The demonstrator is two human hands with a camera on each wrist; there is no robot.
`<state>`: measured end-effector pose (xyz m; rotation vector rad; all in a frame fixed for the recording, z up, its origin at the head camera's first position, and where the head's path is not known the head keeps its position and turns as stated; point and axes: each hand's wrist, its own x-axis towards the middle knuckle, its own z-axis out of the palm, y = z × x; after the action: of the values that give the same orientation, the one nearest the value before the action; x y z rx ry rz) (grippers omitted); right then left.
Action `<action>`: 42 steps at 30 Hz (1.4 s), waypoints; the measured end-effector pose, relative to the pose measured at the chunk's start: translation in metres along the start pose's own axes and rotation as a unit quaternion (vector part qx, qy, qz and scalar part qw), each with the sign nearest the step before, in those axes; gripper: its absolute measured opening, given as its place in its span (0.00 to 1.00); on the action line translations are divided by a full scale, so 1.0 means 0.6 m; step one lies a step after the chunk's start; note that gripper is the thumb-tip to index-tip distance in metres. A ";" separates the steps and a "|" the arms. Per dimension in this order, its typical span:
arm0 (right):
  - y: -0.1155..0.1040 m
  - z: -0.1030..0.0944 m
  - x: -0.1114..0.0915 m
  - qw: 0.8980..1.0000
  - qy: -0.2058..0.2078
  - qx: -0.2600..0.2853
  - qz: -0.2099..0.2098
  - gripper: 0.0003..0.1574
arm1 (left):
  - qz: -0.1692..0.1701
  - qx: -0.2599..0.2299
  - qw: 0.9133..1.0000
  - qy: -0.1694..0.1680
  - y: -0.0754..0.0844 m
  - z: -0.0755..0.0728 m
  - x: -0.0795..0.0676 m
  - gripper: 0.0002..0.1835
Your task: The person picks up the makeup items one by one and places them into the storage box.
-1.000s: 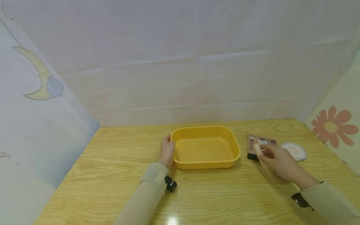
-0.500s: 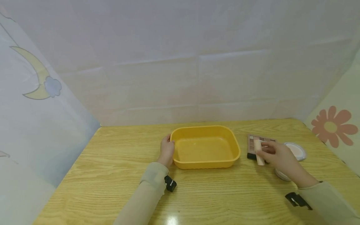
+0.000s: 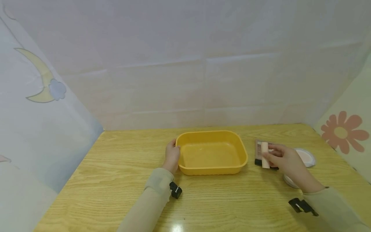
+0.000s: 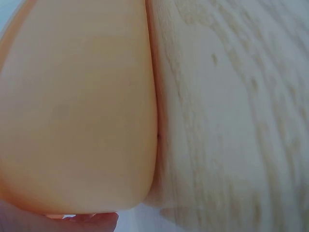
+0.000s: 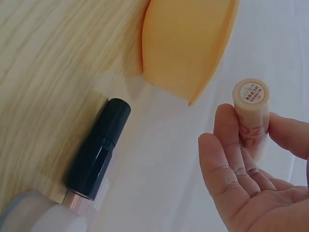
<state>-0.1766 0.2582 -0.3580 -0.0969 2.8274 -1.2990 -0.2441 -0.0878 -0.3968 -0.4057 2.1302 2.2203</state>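
Observation:
My left hand [image 3: 172, 156] grips the left wall of a yellow plastic basin [image 3: 213, 170], thumb at the rim. The basin sits on the table with nothing inside. In the left wrist view its wall [image 4: 82, 106] fills the left half, with fingertips [image 4: 104, 221] under the end. On the right, my right hand [image 3: 287, 161] pinches a peach-coloured cosmetic tube [image 3: 265, 155] between thumb and fingers, nearly upright above the table. The right wrist view shows the round labelled end of this tube [image 5: 252, 93]. Behind it lies an eyeshadow palette [image 3: 259, 146], partly hidden by the hand.
A black cosmetic tube [image 5: 99, 150] lies along the palette's near edge. Right of the palette is a round powder compact [image 3: 306, 157]. Another round pale container [image 3: 290, 182] is partly covered by the right wrist. A fabric backdrop [image 3: 153, 96] rises behind the wooden table [image 3: 220, 203].
The cosmetic tube has turned from a tilt to nearly upright in my right hand, and the right wrist has shifted slightly left. My left hand and the basin have stayed in place.

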 end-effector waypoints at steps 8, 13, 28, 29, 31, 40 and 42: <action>-0.008 0.004 0.007 1.000 -0.002 0.029 0.009 0.41 | -0.003 -0.002 1.000 -0.003 -0.001 -0.004 -0.003 0.27; -0.016 0.007 0.007 0.998 -0.003 0.058 0.015 0.44 | -0.003 0.001 1.000 -0.005 0.001 -0.004 -0.003 0.27; -0.033 0.018 0.013 0.993 -0.006 0.115 0.034 0.45 | 0.009 -0.015 1.000 -0.004 -0.003 -0.002 0.000 0.27; -0.033 0.019 0.014 0.993 -0.007 0.116 0.032 0.45 | 0.010 -0.014 1.000 -0.005 -0.003 -0.003 0.000 0.26; -0.034 0.020 0.016 0.993 -0.008 0.118 0.029 0.45 | 0.012 -0.012 1.000 -0.005 -0.003 -0.003 -0.001 0.26; -0.041 0.025 0.023 0.992 -0.014 0.128 0.014 0.42 | 0.006 -0.010 1.000 -0.003 -0.001 0.000 -0.003 0.25; -0.043 0.026 0.024 0.992 -0.013 0.126 0.013 0.42 | 0.007 -0.010 1.000 -0.003 -0.001 0.001 -0.002 0.25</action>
<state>-0.1890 0.2287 -0.3484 -0.0691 2.6071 -1.6223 -0.2427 -0.0869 -0.3972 -0.3861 2.1147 2.2495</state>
